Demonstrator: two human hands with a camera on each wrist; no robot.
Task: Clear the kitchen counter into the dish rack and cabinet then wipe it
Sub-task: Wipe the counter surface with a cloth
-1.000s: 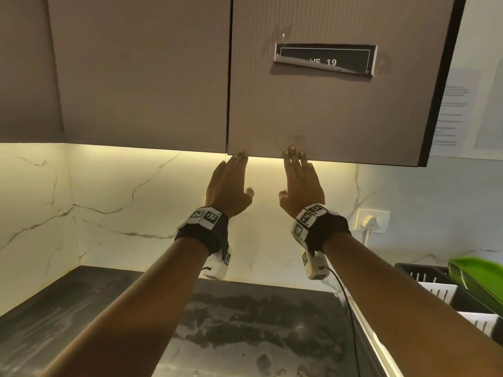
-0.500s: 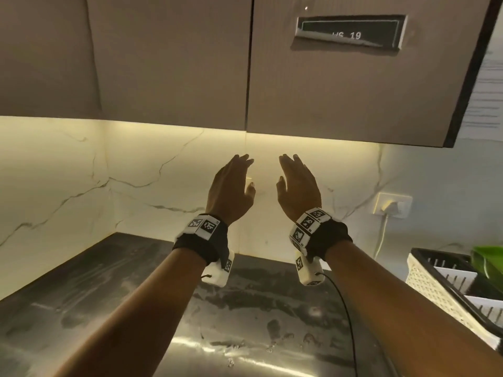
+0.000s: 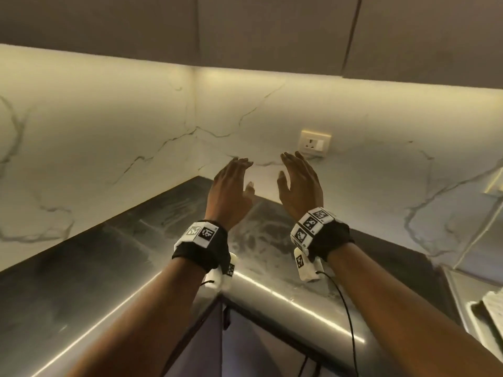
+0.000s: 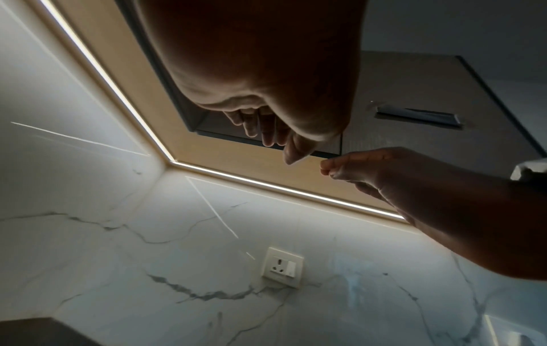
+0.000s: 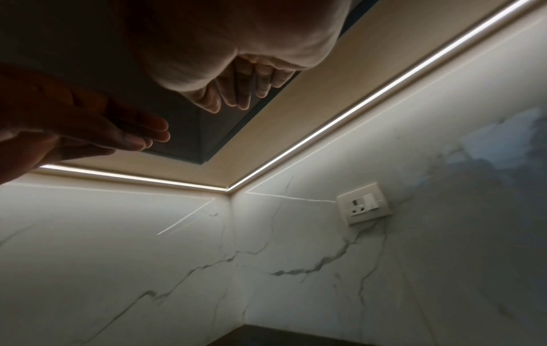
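Both hands hover side by side above the dark stone counter (image 3: 81, 268), well below the brown upper cabinet (image 3: 272, 31), whose doors are closed. My left hand (image 3: 231, 186) is open with relaxed fingers and holds nothing. My right hand (image 3: 299, 183) is open too, fingers straight, palm facing the left hand. From the left wrist view my left hand (image 4: 266, 131) and right hand (image 4: 370, 168) show empty under the cabinet (image 4: 414, 89). The right wrist view shows my right hand (image 5: 245, 89) and left hand (image 5: 118, 131) empty.
A white wall socket (image 3: 314, 142) sits on the marble backsplash just beyond the right hand. A light strip (image 4: 118, 98) runs under the cabinets. At the right edge lies part of a white rack (image 3: 490, 308). The counter's steel front edge (image 3: 285, 297) bends at a corner below my wrists.
Both hands have dropped away from the cabinet door's lower edge to above the counter. My view has tilted down and swung left, so the dish rack has nearly left the frame.
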